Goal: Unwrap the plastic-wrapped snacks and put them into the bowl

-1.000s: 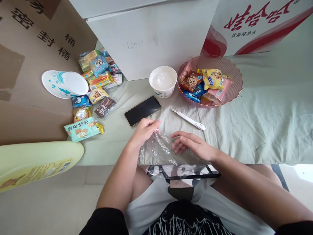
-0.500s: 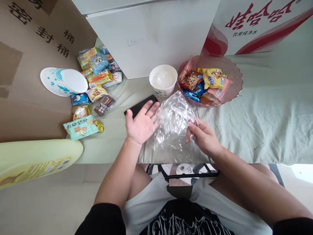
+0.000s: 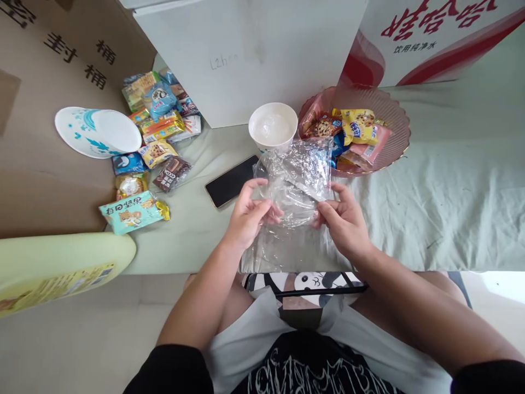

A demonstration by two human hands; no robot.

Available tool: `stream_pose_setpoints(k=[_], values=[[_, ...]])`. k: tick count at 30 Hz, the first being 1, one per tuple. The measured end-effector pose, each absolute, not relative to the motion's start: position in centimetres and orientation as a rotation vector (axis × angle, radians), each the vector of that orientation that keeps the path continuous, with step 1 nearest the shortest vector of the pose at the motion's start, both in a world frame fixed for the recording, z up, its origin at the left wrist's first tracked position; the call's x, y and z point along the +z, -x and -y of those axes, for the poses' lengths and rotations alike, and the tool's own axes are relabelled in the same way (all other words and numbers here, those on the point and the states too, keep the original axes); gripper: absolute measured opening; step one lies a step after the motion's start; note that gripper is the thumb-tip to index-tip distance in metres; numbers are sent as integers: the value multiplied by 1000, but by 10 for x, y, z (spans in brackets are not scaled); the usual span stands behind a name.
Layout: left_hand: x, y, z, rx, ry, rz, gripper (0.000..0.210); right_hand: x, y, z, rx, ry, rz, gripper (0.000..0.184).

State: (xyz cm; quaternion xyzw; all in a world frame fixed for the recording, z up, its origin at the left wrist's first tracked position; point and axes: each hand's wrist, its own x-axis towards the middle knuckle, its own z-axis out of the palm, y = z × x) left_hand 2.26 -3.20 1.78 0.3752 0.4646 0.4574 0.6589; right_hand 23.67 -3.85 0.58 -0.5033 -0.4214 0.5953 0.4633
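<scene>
A clear plastic bag point(image 3: 301, 189), crinkled and see-through, is stretched between my two hands above the front of the cloth. My left hand point(image 3: 250, 216) pinches its left side between thumb and fingers. On the opposite side, my right hand point(image 3: 344, 221) grips the bag the same way. Just beyond the bag stands a white paper bowl point(image 3: 273, 127). The bag's top right corner overlaps the pink scalloped dish point(image 3: 396, 131), which holds several wrapped snacks, among them a yellow cookie packet point(image 3: 357, 127). A black phone point(image 3: 230, 181) lies left of the bag.
Several wrapped snacks point(image 3: 159, 128) are piled at the left, with a teal nut packet point(image 3: 132, 212) in front. A tipped paper bowl point(image 3: 98, 132) leans by the brown carton point(image 3: 57, 180). A white box point(image 3: 250, 60) and a red-and-white carton point(image 3: 410, 54) stand behind. A pale yellow container point(image 3: 65, 268) juts in.
My left hand, open and spread before, has closed on the bag's left side. The bag is lifted and spread out, now overlapping the dish's edge. My right hand keeps its hold.
</scene>
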Motion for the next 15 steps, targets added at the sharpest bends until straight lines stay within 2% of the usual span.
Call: stream_pose_setpoints(k=[2, 3, 6, 8, 10, 13, 15], values=[[17, -24, 32, 1150, -852, -1097, 64, 6, -237, 39, 1414, 1224, 1041, 53], [17, -24, 32, 1204, -867, -1118, 63, 6, -238, 40, 1385, 1212, 1054, 51], [13, -24, 34, 1302, -961, -1124, 42, 7, -241, 41, 1288, 1154, 1160, 18], [10, -21, 35, 1303, -1080, -1081, 31, 7, -244, 42, 1235, 1133, 1276, 7], [9, -18, 35, 1250, -1254, -1053, 32, 7, -249, 42, 1190, 1118, 1396, 12], [7, -15, 33, 1139, -1555, -1144, 44, 4, -255, 39, 1047, 1151, 1576, 39], [6, -14, 32, 1126, -1756, -1244, 35, 3, -258, 36, 868, 1227, 1691, 32]])
